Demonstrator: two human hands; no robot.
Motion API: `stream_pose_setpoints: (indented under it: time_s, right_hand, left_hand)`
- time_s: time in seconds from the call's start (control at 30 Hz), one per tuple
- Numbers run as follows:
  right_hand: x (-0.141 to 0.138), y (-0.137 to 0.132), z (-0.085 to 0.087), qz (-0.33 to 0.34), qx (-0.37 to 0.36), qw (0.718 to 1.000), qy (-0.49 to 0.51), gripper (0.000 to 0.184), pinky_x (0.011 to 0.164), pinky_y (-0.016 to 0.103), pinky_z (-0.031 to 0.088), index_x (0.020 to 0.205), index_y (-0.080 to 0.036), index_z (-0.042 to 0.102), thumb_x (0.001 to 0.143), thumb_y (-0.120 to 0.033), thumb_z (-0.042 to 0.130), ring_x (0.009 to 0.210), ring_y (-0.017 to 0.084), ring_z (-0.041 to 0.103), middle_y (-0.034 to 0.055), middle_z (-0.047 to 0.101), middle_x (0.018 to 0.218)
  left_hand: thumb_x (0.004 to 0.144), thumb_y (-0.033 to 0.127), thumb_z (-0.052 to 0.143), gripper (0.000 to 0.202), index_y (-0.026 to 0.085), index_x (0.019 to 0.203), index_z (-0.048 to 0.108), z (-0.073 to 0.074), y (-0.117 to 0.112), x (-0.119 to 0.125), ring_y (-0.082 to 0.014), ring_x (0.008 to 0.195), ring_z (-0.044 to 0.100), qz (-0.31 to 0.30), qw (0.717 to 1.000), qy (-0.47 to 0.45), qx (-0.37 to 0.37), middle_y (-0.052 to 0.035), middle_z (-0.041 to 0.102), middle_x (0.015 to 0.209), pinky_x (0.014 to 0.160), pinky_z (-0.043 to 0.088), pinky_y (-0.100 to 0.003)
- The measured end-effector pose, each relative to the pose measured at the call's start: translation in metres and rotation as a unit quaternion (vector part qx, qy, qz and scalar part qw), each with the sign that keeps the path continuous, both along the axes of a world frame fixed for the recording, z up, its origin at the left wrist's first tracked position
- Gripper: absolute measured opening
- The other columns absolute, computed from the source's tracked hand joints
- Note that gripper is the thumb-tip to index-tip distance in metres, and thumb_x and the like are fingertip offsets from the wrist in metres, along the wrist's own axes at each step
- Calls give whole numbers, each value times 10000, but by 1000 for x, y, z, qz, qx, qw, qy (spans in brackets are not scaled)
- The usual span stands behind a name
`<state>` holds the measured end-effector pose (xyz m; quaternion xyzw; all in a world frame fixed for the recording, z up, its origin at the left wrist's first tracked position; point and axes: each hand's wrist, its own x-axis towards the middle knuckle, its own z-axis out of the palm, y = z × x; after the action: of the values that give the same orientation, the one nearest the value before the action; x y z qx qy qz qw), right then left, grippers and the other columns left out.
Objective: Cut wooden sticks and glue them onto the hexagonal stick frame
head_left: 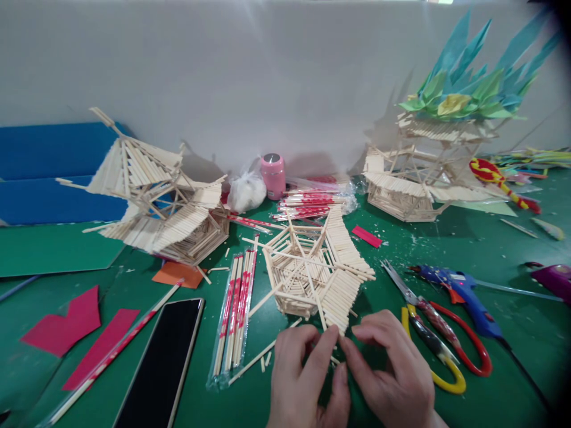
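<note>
A small lattice model of wooden sticks [294, 304] stands in the middle of the green table, with two slatted roof panels [343, 294] on its right side. At its near corner, the fingertips of my left hand [307, 371] pinch the end of the lower panel. Close beside them, my right hand [390, 371] has thumb and fingers closed at the same corner. A short bit of stick shows between the hands, and its exact hold is hidden by the fingers. Loose stick pieces [265, 356] lie by my left hand.
Scissors [430, 324] and a blue glue gun [468, 294] lie right. Left are packed chopsticks [236, 309], a phone [163, 362] and red paper [66, 324]. Larger stick models stand back left [165, 208] and back right [401, 190]. A pink jar [273, 176] stands behind.
</note>
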<state>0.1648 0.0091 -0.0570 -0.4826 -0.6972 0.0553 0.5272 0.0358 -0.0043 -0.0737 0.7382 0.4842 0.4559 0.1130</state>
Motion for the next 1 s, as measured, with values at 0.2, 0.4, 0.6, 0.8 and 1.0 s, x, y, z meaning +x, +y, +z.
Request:
stream_pose_setpoints:
  time_s: [0.2,0.4,0.6,0.8,1.0]
  right_hand:
    - [1,1,0,5,-1,1000,-3,138,497,235,460,757,-172,516,698,-73,592,589,116,519,7,540,651]
    - [1,1,0,7,2,1000,-7,137,502,234,461,758,-171,513,700,-74,591,595,114,520,7,541,658]
    - [1,1,1,10,2,1000,-2,136,504,234,462,762,-166,515,700,-69,586,594,116,523,10,546,656]
    - [1,1,1,9,-5,1000,-7,135,505,228,455,761,-174,508,705,-83,590,596,112,516,4,543,663]
    - [2,0,0,14,-8,1000,-9,142,532,219,447,778,-161,504,702,-86,598,623,108,505,14,537,692]
  left_hand:
    - [747,130,469,387,200,1127,491,-1,0,0,-196,780,506,-3,1000,-20,-7,-78,484,902,658,468,-335]
    - [743,106,474,381,187,1114,501,0,1,-2,-197,821,483,-15,1000,-22,-6,-74,466,930,681,451,-330]
    - [742,85,471,382,181,1111,498,2,2,-2,-192,828,467,-16,1000,-20,-10,-67,454,934,688,439,-322]
    - [749,101,471,380,185,1120,491,1,1,-2,-197,824,468,-20,1000,-17,-8,-69,456,941,684,437,-333]
    - [754,111,474,409,175,1158,463,2,1,-4,-201,837,474,-29,999,-24,-19,-76,467,949,693,441,-336]
